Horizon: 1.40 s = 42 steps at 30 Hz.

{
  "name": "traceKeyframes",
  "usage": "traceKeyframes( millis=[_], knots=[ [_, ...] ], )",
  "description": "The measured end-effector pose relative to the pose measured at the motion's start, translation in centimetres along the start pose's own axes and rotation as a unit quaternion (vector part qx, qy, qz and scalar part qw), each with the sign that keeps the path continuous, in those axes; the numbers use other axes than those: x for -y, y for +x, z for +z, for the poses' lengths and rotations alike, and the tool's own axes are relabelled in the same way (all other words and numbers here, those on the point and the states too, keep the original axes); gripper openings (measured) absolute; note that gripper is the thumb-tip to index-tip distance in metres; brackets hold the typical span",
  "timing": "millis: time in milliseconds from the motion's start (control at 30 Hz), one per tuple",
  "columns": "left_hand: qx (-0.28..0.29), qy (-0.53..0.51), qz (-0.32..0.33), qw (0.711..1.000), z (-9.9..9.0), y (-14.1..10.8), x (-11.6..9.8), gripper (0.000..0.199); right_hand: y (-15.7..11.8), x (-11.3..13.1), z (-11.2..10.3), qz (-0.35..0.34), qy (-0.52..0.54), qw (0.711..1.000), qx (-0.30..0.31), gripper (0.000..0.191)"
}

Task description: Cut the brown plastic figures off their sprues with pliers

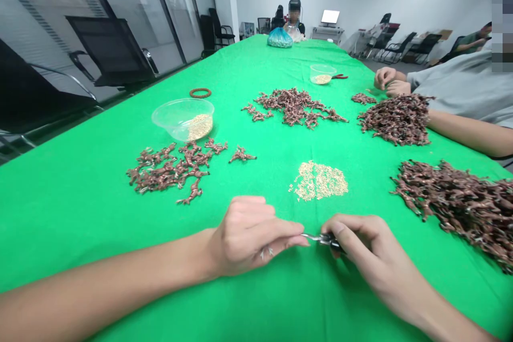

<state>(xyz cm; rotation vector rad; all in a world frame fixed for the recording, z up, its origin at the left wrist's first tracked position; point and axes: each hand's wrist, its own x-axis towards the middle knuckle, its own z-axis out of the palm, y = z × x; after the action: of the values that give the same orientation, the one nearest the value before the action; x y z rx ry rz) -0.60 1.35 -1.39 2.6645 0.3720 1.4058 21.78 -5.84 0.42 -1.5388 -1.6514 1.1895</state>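
Head view: two bare forearms reach in from the near edge of a long bench (80, 214) covered in bright green cloth; the hands meet near its centre.
Left hand (250, 238): grip closed, fingers drawn together and curled, with a small pale sliver (266, 252) showing beneath them; what they pinch, if anything, cannot be told.
Right hand (372, 256): grip pressed around the black handles of the pliers.
Small steel pliers with black handles (326, 240): located between the hands, just above the cloth, steel nose pointing left at the left fingertips. Jaw opening cannot be told.
Pale heap: a low heap of beige granules (318, 180) lies just far of the hands.
Brown clusters: a loose cluster of small brown branching pieces (168, 168) lies far left; a large brown heap (452, 208) lies right.
Bowl: a clear plastic bowl (182, 119) holding pale granules stands tilted, far left.
Co-worker: another person's hands (385, 77) rest far right, beyond a second brown heap (396, 120).
Hazard, slip: weak finger pressure could let a small piece spring from the steel nose and be lost among the granules.
Hazard, pinch: closing the pliers this near the left fingertips could nip the skin.
Hazard, spill: a sleeve or forearm brushing the tilted bowl could tip it.
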Motion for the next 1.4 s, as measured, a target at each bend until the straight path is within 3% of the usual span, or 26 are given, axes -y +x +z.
traceKeyframes(
  millis=[767,933,1100,1200,1300,1400],
  knots=[
    [0.027,0.008,0.032,0.999,-0.3,0.4,0.0,0.015,-0.1,-0.4,-0.3,0.004,0.011,1.0,0.011,0.051],
    [0.036,-0.016,-0.023,0.999,0.1,0.0,-0.2,0.029,-0.1,-0.7,-0.3,0.017,0.037,0.999,-0.007,0.055],
    [0.055,-0.107,-0.084,0.989,0.0,0.3,-0.5,0.034,0.0,-0.8,-0.3,0.03,0.039,0.999,-0.01,0.057],
    [0.112,-0.222,-0.206,0.947,-0.4,0.9,-0.4,0.045,0.0,-1.0,-0.4,0.021,0.026,0.999,-0.036,0.056],
    [0.127,-0.326,-0.365,0.863,-0.7,1.5,-0.4,0.035,0.2,-1.5,-0.8,0.008,0.008,0.997,-0.076,0.054],
    [0.102,-0.426,-0.454,0.776,-0.4,1.9,-0.7,0.024,0.4,-2.2,-1.2,-0.007,-0.014,0.994,-0.107,0.05]
  ],
)
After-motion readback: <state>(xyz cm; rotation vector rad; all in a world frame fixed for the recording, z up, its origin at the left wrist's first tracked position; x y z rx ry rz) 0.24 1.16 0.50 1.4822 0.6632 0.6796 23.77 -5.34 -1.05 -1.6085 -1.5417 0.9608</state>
